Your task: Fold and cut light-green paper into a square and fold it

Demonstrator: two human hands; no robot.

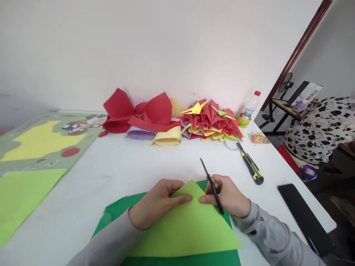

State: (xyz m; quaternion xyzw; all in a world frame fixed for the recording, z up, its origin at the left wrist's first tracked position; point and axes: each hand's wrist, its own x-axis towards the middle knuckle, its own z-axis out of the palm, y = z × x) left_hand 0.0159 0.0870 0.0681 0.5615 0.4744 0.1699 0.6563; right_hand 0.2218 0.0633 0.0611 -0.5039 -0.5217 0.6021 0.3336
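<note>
My left hand [158, 203] pinches the upper left edge of a light green paper [188, 232], its thumb lying on top near the pointed upper corner. On the opposite edge, my right hand [227, 195] grips the same paper between thumb and fingers. Black scissors [213, 190] also rest in the right hand, blades pointing up and away. Beneath the light green paper lies a larger dark green sheet [119, 207]. The fingertips under the paper are hidden.
Red, purple and yellow paper shapes [155, 114] and folded stars [213, 118] line the wall. A bottle [251, 107], cutter [251, 166] and black case [305, 218] are at right. Light green [24, 195] and yellow sheets [50, 138] lie left. A person in floral clothing [318, 129] is beyond the table.
</note>
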